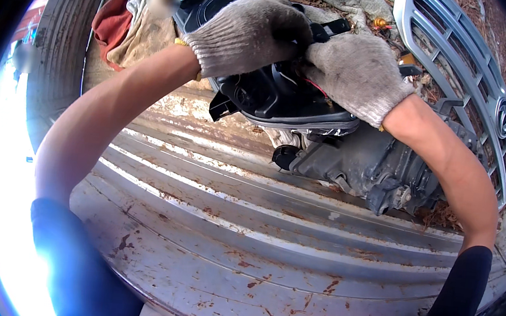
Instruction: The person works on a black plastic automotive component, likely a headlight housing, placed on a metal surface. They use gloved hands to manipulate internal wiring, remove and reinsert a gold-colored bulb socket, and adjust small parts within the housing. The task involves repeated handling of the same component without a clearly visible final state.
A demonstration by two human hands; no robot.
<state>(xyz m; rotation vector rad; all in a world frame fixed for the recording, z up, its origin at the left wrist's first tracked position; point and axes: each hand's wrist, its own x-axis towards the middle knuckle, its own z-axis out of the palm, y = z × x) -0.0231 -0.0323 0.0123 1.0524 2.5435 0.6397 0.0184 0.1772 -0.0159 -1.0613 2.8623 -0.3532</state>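
Observation:
A black plastic car headlight unit (258, 100) lies back side up on the metal bed, its clear-edged lens rim toward me. Over it, my left hand (253, 33), in a grey-white knitted glove, has its fingers curled inward. My right hand (358, 74), gloved the same way, meets it from the right with thumb and fingertips pressed together. Both sets of fingertips come together at the middle of the housing; what they grip there is hidden by the gloves. A thin red wire (316, 87) runs out just beneath the right fingers.
A dirty grey metal gearbox-like casing (368, 160) lies to the right of the headlight. Beyond it stands a silver car grille (458, 56). Red cloth (112, 28) and tan rags (145, 41) lie at the far left. The ribbed, rust-spotted truck bed (224, 265) extends toward me.

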